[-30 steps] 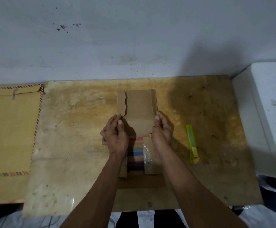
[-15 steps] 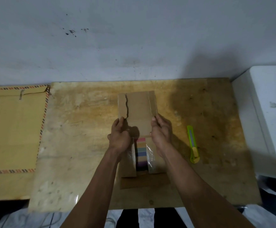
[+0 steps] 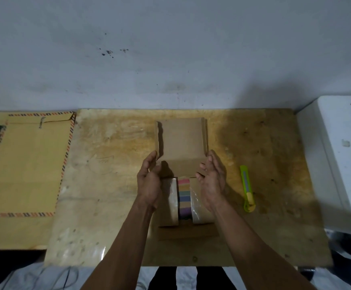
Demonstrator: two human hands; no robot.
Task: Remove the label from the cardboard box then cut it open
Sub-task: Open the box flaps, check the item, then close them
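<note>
From my remote seat, both hands, left hand (image 3: 149,183) and right hand (image 3: 212,181), have let go, fingers spread loosely, leaving the cardboard box (image 3: 183,164) mid-tabletop (image 3: 111,185), flaps open, colourful contents (image 3: 184,197) exposed: cutting looks done.

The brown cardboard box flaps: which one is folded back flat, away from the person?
The large far flap, lying open toward the wall; the two narrow side flaps cover part of the striped contents.

Envelope (image 3: 30,164) left; white appliance (image 3: 342,160) right
</note>
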